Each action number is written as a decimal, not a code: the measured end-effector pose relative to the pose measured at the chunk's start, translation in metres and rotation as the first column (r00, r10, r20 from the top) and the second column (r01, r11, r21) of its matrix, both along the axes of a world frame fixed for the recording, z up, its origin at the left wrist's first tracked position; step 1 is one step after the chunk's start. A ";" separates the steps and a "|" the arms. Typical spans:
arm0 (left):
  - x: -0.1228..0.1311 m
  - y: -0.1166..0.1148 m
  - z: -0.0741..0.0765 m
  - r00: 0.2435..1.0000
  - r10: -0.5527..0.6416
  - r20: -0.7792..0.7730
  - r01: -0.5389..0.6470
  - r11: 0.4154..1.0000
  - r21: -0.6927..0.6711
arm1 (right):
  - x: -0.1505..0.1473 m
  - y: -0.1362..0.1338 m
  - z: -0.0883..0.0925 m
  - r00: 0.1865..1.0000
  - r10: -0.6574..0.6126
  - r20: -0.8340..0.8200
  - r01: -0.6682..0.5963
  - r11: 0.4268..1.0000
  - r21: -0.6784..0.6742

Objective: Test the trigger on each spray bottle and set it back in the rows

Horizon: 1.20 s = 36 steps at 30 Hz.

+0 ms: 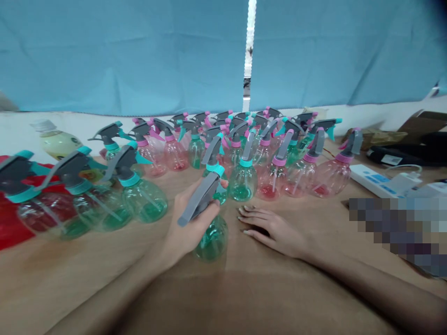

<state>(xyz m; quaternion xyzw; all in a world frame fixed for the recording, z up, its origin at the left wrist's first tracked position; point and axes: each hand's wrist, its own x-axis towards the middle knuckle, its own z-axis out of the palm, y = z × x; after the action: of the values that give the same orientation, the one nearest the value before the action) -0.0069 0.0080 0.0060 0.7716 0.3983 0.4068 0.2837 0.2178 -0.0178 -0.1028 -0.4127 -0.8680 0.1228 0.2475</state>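
My left hand (190,223) is wrapped round the neck of a green spray bottle (212,239) with a grey and teal trigger head. This bottle stands on the wooden table in front of me. Flat on the tabletop, just right of it, my right hand (270,228) lies with fingers stretched out, holding nothing. Beyond the hands is a green spray bottle (243,180), with a pink spray bottle (271,179) beside it. Three teal-topped bottles form a group on the left, the nearest to my left hand being a green spray bottle (145,200).
Behind the hands, several pink and green spray bottles crowd in rows. A red bag (12,223) and a white-capped bottle (57,142) are at left. A power strip (375,181), a dark case (401,153) and a cardboard box (421,125) sit right. Blue cloth (139,56) hangs behind.
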 end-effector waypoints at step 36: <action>-0.006 0.003 -0.005 0.999 -0.044 -0.030 0.044 0.999 0.003 | 0.000 -0.002 0.002 1.000 -0.020 0.002 0.020 1.000 -0.024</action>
<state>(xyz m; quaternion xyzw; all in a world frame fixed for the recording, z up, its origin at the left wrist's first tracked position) -0.0131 0.0114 0.0010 0.7868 0.3845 0.3896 0.2851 0.2175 -0.0197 -0.1004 -0.4245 -0.8624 0.1301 0.2431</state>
